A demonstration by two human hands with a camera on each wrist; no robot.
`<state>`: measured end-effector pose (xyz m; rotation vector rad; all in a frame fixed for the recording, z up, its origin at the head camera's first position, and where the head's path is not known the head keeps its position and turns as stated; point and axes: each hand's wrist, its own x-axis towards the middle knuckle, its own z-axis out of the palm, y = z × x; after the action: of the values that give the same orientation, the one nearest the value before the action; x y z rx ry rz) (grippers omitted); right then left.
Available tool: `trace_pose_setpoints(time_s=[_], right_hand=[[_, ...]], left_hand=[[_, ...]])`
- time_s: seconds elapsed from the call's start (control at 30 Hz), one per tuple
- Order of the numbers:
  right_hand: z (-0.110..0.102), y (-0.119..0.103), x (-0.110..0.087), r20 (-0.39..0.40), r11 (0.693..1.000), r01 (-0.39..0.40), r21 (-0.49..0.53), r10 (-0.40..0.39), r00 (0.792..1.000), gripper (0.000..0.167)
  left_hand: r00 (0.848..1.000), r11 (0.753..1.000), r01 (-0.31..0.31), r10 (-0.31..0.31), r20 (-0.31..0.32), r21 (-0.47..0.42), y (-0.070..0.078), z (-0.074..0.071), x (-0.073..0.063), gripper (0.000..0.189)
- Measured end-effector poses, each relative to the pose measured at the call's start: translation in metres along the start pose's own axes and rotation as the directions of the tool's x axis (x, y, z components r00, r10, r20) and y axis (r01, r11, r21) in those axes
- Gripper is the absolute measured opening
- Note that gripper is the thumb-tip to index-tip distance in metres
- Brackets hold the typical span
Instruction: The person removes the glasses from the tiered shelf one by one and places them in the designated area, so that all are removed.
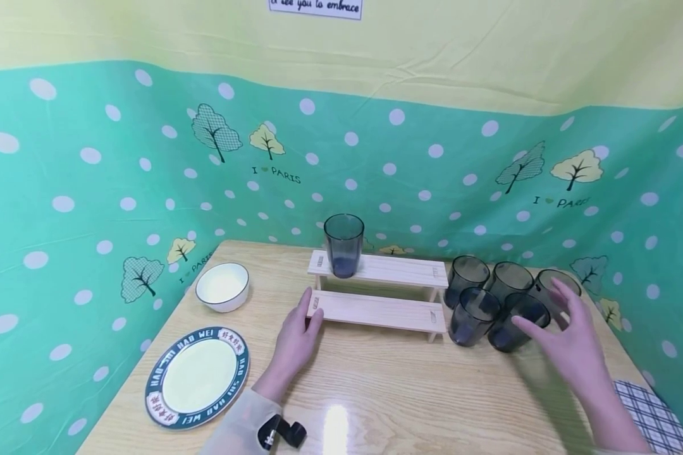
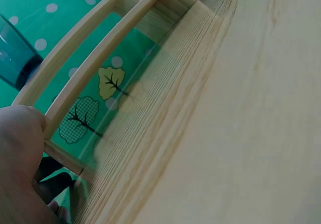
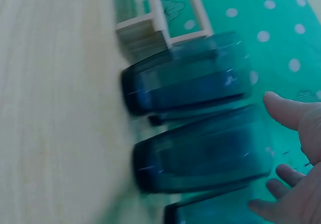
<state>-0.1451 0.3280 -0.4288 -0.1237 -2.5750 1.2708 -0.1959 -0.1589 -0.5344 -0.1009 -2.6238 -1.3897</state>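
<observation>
A two-tier wooden rack (image 1: 378, 311) stands at the back middle of the table. My left hand (image 1: 296, 338) holds its left end, the thumb at the lower shelf's front corner; in the left wrist view the other fingers are partly hidden behind that end. One dark tinted glass (image 1: 344, 246) stands upright on the upper shelf, towards the left. Several matching glasses (image 1: 473, 316) stand grouped to the right of the rack. Over the right side of that group is my right hand (image 1: 572, 338), thumb and fingers spread, near the front right glass (image 3: 200, 151) and holding nothing.
A white bowl (image 1: 223, 287) sits at the table's back left, with a blue-rimmed plate (image 1: 167, 360) in front of it. At the right edge lies a checked cloth (image 1: 651, 414). A green dotted curtain (image 1: 410, 189) hangs close behind the table (image 1: 387, 385).
</observation>
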Motion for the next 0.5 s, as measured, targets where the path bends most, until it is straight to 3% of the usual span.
trace_pose_setpoints(time_s=[0.17,0.5], right_hand=[[-0.002,-0.026,0.003,-0.074,0.997,0.069,-0.016,-0.070,0.995,0.103],[0.026,-0.081,0.012,-0.018,0.986,0.156,0.049,-0.156,0.988,0.104]], left_hand=[[1.000,1.000,-0.004,0.004,-0.002,-0.001,0.001,-0.001,0.001,0.067],[1.000,1.000,0.006,-0.006,0.000,0.001,0.001,0.000,0.000,0.067]])
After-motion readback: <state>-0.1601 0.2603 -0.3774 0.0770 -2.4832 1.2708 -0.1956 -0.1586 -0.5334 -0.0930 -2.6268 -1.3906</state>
